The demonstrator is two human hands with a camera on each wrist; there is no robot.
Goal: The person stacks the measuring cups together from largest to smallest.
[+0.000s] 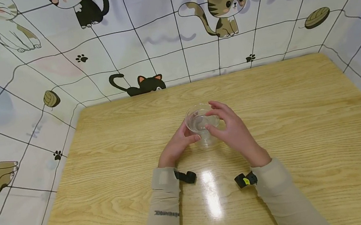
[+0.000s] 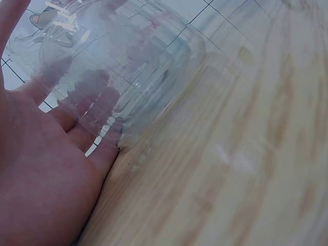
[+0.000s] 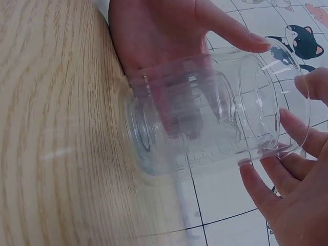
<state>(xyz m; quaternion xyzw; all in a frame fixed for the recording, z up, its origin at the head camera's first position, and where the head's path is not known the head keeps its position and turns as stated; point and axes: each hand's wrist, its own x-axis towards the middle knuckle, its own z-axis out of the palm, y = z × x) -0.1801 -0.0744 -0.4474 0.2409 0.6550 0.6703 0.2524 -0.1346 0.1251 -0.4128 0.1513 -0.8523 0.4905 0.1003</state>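
Note:
A clear, see-through vessel (image 1: 200, 125) with a wide flared rim stands upright on the wooden table. In the right wrist view the vessel (image 3: 225, 128) shows faint scale marks on its wall and a rounded inner shape; whether the rim is a separate piece I cannot tell. My left hand (image 1: 177, 143) holds the body low from the left, its fingers curved behind the wall and its thumb at the front. At the top right, my right hand (image 1: 234, 131) grips around the rim with bent fingers and thumb.
The wooden table (image 1: 119, 145) reaches forward to a white backdrop (image 1: 161, 33) printed with cats and grid lines. Black straps (image 1: 186, 177) sit at both wrists over beige sleeves. A bright reflection lies on the tabletop between the forearms.

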